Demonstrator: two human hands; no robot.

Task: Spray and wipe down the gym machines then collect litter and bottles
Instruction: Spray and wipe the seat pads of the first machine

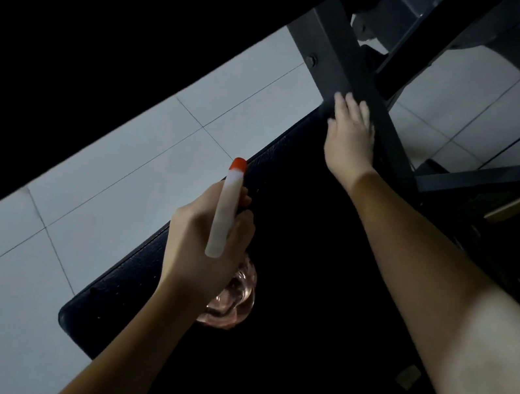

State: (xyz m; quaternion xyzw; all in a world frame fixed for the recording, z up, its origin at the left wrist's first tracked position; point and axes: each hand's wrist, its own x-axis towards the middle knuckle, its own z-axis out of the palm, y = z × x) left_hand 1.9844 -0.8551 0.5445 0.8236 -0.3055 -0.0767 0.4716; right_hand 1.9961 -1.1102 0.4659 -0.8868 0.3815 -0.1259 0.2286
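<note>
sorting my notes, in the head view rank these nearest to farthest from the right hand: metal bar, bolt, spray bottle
1. metal bar: touched, under the right hand.
2. bolt: farther up the bar, upper left.
3. spray bottle: lower left, gripped by the left hand.

Dim, flat light. The floor tiles (118, 173) left of the left hand (201, 249) are brightest. The pad (277, 165) under both hands sinks into near-black. The spray bottle (225, 211) in the left hand glows washed-out white. The right hand (351, 136) looks smeared at its fingertips, possibly motion blur. Beyond the tiles, plain black.
</note>
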